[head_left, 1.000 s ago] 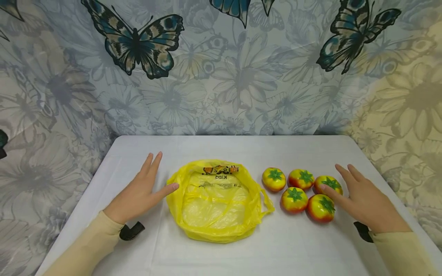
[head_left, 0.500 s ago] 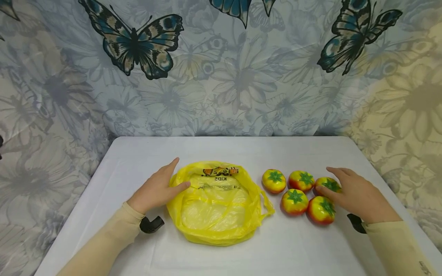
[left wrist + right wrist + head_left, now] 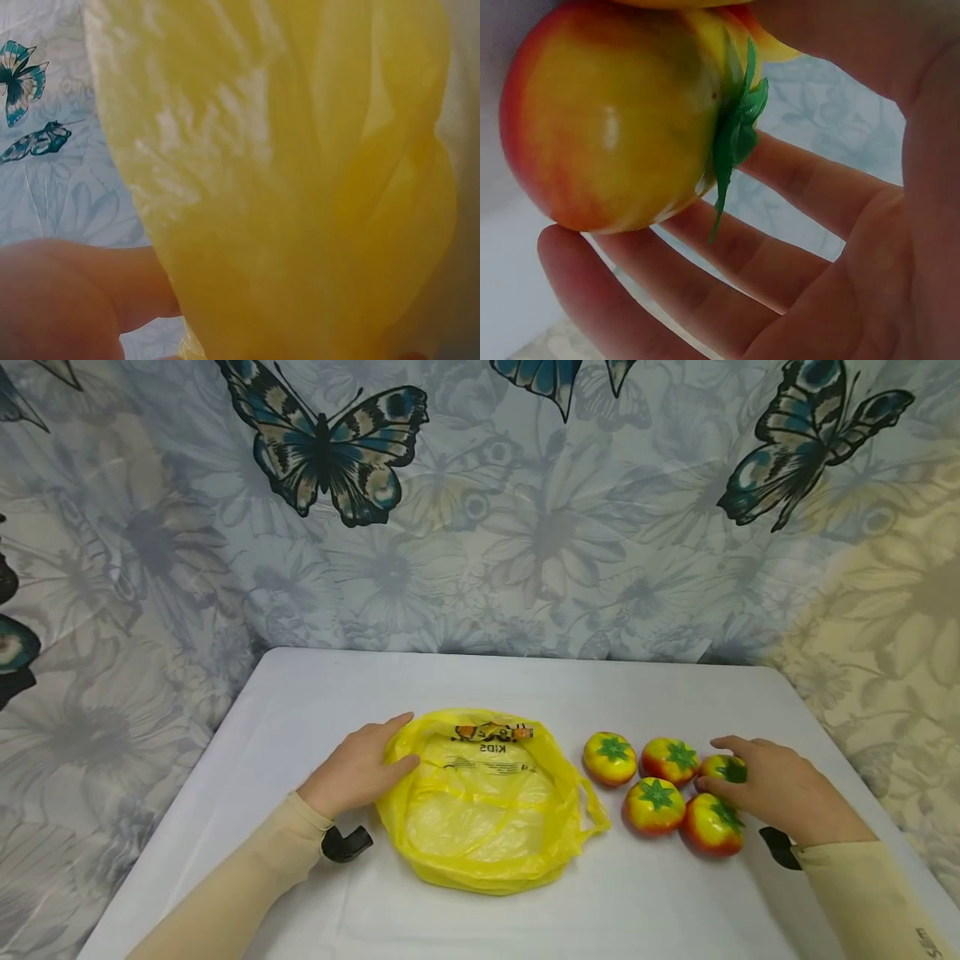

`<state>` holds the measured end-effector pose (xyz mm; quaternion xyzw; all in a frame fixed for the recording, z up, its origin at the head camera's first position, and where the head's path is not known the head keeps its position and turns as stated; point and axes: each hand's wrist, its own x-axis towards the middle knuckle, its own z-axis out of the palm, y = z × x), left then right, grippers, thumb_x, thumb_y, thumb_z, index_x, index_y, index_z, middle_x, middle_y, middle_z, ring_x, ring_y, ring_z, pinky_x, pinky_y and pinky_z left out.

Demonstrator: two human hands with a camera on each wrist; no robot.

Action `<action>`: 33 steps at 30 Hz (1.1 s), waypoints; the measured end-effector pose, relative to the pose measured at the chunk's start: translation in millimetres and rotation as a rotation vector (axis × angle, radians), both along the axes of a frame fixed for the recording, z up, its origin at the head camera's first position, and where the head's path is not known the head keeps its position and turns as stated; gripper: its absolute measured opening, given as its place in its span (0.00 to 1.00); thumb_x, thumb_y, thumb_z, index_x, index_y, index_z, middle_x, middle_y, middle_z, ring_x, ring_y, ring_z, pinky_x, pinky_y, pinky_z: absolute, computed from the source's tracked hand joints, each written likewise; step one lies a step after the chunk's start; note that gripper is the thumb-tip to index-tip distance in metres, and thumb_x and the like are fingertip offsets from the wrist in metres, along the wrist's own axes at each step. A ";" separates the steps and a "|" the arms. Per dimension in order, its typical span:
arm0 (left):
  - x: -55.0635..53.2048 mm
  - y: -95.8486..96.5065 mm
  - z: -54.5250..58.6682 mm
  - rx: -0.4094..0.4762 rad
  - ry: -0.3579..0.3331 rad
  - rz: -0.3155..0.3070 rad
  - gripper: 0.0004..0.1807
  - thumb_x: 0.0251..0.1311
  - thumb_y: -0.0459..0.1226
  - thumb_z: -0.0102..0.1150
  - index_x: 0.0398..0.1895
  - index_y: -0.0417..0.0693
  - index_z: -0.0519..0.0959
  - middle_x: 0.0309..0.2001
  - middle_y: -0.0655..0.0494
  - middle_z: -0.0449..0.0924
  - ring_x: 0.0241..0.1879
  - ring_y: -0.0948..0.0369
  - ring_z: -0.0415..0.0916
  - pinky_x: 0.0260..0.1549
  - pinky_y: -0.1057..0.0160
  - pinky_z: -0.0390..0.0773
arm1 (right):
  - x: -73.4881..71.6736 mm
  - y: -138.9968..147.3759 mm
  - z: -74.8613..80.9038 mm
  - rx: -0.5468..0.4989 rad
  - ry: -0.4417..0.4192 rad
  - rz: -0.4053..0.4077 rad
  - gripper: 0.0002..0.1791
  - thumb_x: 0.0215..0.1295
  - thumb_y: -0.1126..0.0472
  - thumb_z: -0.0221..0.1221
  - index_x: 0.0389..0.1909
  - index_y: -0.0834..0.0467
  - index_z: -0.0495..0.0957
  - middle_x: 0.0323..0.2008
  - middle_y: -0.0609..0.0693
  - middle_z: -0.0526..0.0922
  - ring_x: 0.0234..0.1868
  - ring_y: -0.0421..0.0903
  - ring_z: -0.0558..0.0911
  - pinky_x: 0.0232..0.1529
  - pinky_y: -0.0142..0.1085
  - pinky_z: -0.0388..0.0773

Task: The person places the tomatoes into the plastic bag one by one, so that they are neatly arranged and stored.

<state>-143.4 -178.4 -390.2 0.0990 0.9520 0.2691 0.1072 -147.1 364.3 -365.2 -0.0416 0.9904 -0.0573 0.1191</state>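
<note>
A yellow plastic bag lies with its mouth spread wide, its printed side at the back. My left hand holds the bag's left side, thumb over the rim and fingers along the outside; in the left wrist view the yellow film hides most of that hand. To the bag's right sit several glossy yellow-and-red tomatoes with green star-shaped tops. My right hand grips the rightmost back tomato. In the right wrist view, the fingers curve round that fruit's side, fingertips against its skin.
Other tomatoes cluster close by: one at the back left, one beside it, and two in front, including the nearest tomato. All rest on a white-covered table. Butterfly-print cloth hangs behind.
My left hand has come in from the left to the bag's rim. My right hand has lowered and drawn its fingers round the back-right tomato. The head view has shifted slightly.
</note>
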 end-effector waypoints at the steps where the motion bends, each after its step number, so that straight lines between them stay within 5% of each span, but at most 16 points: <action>1: -0.3 0.5 -0.4 0.000 -0.004 0.004 0.39 0.78 0.51 0.57 0.87 0.52 0.60 0.77 0.36 0.72 0.77 0.35 0.67 0.74 0.33 0.67 | -0.6 0.3 -0.5 -0.005 -0.003 -0.003 0.49 0.66 0.32 0.69 0.71 0.69 0.74 0.60 0.80 0.80 0.58 0.80 0.79 0.50 0.73 0.78; 11: 0.0 1.4 -5.7 -0.007 -0.006 0.027 0.38 0.77 0.50 0.58 0.86 0.53 0.62 0.74 0.36 0.75 0.75 0.36 0.71 0.73 0.34 0.70 | -1.8 2.4 0.3 -0.006 -0.027 -0.016 0.47 0.64 0.32 0.69 0.66 0.69 0.76 0.56 0.78 0.83 0.51 0.77 0.83 0.45 0.70 0.80; 18: 1.5 2.1 -6.6 0.002 -0.004 0.059 0.37 0.78 0.50 0.57 0.85 0.54 0.64 0.74 0.38 0.76 0.73 0.37 0.72 0.71 0.35 0.72 | -3.3 -12.9 34.9 -0.008 0.009 0.018 0.45 0.67 0.36 0.68 0.70 0.68 0.74 0.56 0.74 0.84 0.50 0.71 0.84 0.44 0.65 0.81; 27: -0.7 3.3 -2.7 0.009 -0.027 0.065 0.38 0.77 0.51 0.58 0.86 0.56 0.63 0.75 0.40 0.75 0.75 0.38 0.71 0.72 0.35 0.70 | -9.2 -115.1 65.4 -0.071 0.105 0.101 0.41 0.70 0.35 0.66 0.74 0.57 0.75 0.68 0.69 0.79 0.65 0.72 0.79 0.62 0.73 0.74; 33: -0.7 4.4 -2.9 0.006 -0.033 0.079 0.39 0.76 0.52 0.59 0.86 0.57 0.62 0.75 0.39 0.75 0.74 0.39 0.71 0.72 0.36 0.71 | -14.2 -192.1 61.8 -0.183 0.147 0.212 0.34 0.70 0.41 0.68 0.72 0.53 0.78 0.66 0.62 0.83 0.57 0.61 0.84 0.59 0.62 0.81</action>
